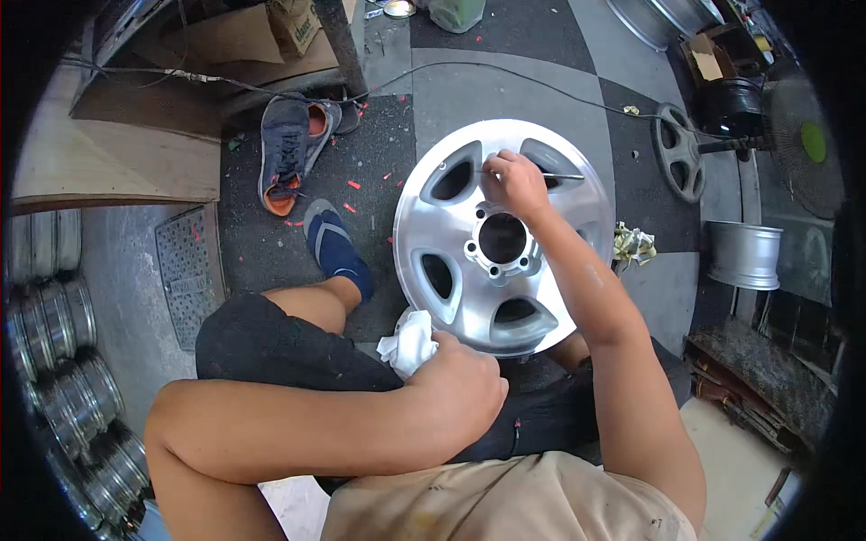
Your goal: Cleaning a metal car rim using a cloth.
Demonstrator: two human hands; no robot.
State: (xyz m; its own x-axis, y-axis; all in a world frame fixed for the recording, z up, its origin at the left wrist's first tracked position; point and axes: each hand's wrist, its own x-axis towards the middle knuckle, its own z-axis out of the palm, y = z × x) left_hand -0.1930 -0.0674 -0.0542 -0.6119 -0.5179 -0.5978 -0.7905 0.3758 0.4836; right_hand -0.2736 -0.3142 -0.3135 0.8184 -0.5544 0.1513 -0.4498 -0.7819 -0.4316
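Observation:
An alloy wheel rim (487,280) with a bright machined face and grey-painted window recesses lies face up before me. Its round centre bore has several lug holes around it. Over the upper spoke, my right hand (512,181) pinches a slender tool (565,176) whose shaft points right; its working tip is too small to make out. Close to the rim's lower left edge, my left hand (463,385) grips a crumpled white cloth or paper wipe (411,343). What supports the rim is hidden beneath it.
Shoes (287,145) and red scraps (353,184) lie on the floor mats at left. A cable (473,63) crosses beyond the rim. Crumpled masking paper (633,245), a fan (802,145) and a silver rim (744,255) are at right. Stacked rims (81,399) line the left side.

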